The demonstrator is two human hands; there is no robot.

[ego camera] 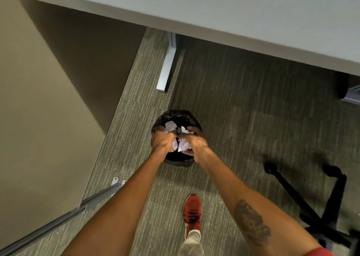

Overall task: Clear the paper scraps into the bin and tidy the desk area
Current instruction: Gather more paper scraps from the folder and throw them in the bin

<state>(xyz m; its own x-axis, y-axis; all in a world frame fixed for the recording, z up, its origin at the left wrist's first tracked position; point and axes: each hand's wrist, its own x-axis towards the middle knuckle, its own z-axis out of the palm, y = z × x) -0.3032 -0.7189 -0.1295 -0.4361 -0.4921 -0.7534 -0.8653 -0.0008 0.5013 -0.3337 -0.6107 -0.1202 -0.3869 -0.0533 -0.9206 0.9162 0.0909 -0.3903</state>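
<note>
A small round bin lined with a black bag stands on the carpet below the desk's front edge. Both my hands are held together right over its mouth. My left hand is closed around crumpled white paper scraps. My right hand grips more white paper scraps pressed against the left. The hands hide most of the bin's inside.
The grey desk top spans the top of the view, with a white desk leg behind the bin. A beige partition wall stands at left. A black chair base sits at right. My red shoe is on the carpet.
</note>
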